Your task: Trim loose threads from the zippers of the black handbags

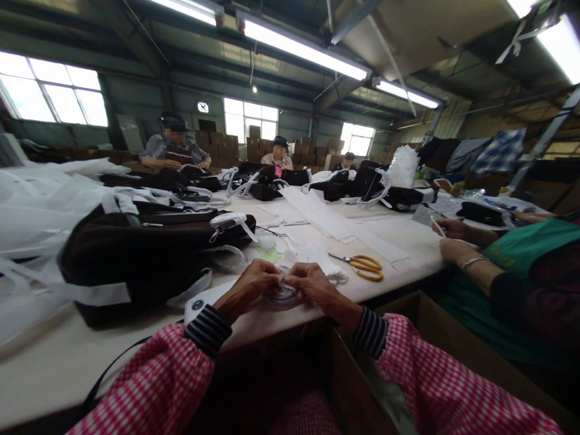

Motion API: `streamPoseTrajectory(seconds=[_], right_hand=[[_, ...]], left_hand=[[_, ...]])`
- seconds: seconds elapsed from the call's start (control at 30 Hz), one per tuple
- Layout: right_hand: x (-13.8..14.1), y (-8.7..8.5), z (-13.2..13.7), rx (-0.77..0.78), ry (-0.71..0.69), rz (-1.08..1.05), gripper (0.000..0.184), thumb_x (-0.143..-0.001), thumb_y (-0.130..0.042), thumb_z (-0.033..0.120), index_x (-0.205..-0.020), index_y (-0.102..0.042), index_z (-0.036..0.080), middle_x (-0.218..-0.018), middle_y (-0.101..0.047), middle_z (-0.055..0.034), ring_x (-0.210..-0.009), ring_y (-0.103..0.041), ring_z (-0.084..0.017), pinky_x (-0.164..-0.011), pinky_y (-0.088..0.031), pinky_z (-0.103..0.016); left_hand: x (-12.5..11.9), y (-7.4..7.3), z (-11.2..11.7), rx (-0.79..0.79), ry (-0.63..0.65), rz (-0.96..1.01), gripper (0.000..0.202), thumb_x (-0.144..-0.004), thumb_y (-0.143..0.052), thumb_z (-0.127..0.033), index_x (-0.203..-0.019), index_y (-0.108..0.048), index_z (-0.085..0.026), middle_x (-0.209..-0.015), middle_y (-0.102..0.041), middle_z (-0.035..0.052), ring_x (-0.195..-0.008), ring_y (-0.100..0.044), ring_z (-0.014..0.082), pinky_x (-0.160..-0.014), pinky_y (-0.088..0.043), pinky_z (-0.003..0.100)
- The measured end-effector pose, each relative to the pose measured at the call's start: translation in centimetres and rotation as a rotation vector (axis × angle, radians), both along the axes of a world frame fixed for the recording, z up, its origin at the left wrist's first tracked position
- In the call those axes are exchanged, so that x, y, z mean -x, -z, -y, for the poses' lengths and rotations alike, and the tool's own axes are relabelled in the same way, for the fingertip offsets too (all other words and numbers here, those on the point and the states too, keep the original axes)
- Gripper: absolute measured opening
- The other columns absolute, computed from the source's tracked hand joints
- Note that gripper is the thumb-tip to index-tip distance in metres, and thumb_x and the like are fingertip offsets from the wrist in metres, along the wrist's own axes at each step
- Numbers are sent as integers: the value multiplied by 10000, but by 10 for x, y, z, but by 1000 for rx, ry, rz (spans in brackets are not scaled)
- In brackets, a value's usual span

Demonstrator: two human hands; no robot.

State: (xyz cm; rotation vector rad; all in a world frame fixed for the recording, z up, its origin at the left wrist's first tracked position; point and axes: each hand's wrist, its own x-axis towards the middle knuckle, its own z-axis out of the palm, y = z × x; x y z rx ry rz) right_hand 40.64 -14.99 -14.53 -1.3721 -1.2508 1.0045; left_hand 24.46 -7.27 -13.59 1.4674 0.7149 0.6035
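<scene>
Both hands meet at the near edge of the desk, fingers curled in tight on a small white bundle of thin material; can't tell exactly what it is. Left hand pinches its left side, right hand its right side, knuckles nearly touching above it. Bundle sits btwn the two palms, partly hidden by the fingers, resting on or just over the desk edge.

Just left of the left hand: a white device w/ a dark round button, and beyond it a big dark bag w/ white strips across it. Just beyond the right hand lies more white material, then yellow-handled scissors to its right, apart from both hands. Long white strips run away across the desk. Further right, another person's hands rest on the desk, one holding a thin white stick-like item. Brown cardboard box below the right forearm.
</scene>
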Motion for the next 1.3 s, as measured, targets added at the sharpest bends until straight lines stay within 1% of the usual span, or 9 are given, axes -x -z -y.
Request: streamPoseTrajectory(seconds=[0.13, 0.23, 0.3, 0.4, 0.57, 0.7, 0.9, 1.2, 1.3], right_hand=[[1, 6, -2, -8, 79, 33, 204, -774, -701, 314, -849, -573, 174, -600, -546, 67, -432, -452, -59, -412, -318, -170], [0, 8, -2, -56, 83, 44, 273, -808, -644, 275, -1054, -542, 211, -718, -565, 74, -445, -480, -58, -412, -345, -158], [-2, 9, 0, -94, 38, 52, 305, -818, -632, 269, -1107, -544, 228, -831, -597, 54, -464, -495, -47, -417, -354, -153], [-4, 10, 4, -127, -5, 61, 269, -821, -659, 295, -1061, -563, 219, -921, -632, 26, -476, -489, -33, -421, -346, -150], [-11, 15, 5, -75, -33, -3, 265, -817, -703, 365, -990, -595, 197, -576, -533, 86, -397, -415, -51, -400, -310, -155], [-16, 19, 1, -53, -68, -106, 355, -784, -752, 456, -953, -615, 175, -492, -527, 91, -366, -423, -62, -378, -313, -157], [-18, 21, 4, -75, -110, -153, 360, -768, -764, 456, -912, -574, 186, -514, -592, 79, -348, -456, -64, -353, -336, -148], [-37, 18, 4, 0, -323, 0, 250, -748, -728, 335, -809, -536, 188, -595, -603, 43, -438, -531, -100, -415, -442, -203], [-38, 14, 8, -119, -329, 121, 192, -760, -715, 265, -739, -545, 178, -741, -605, 11, -595, -580, -113, -541, -486, -227]], left_hand=[[-3, 8, -3, -36, -15, 5, 232, -585, -742, -327, -615, -630, -126, -587, -623, 27, -546, -535, 112, -555, -378, 231], [-6, 14, -4, -97, -61, -3, 213, -635, -704, -335, -675, -624, -142, -622, -634, 16, -568, -554, 121, -558, -388, 231], [-7, 15, -4, -134, -75, -21, 212, -666, -683, -346, -705, -621, -147, -643, -640, 16, -585, -569, 130, -561, -401, 232], [-9, 11, -2, -161, -68, -51, 244, -699, -657, -386, -739, -602, -151, -646, -628, 13, -576, -569, 134, -544, -398, 229], [-13, 3, -1, -194, -43, -120, 241, -748, -595, -392, -783, -576, -153, -651, -627, 22, -550, -562, 139, -524, -386, 236], [-17, 2, -5, -336, -39, -180, 195, -781, -552, -357, -719, -559, -173, -646, -607, 12, -579, -545, 149, -553, -376, 259], [-24, 1, -11, -622, -114, -305, 139, -799, -531, -239, -669, -530, -192, -632, -542, -4, -633, -465, 158, -605, -267, 294], [-30, -3, -6, -725, -176, -456, 170, -866, -469, -182, -702, -501, -207, -651, -572, 12, -645, -512, 181, -610, -269, 299], [-33, -12, 6, -801, -187, -484, 161, -907, -457, -172, -761, -513, -209, -702, -572, 25, -689, -523, 202, -646, -280, 314]])
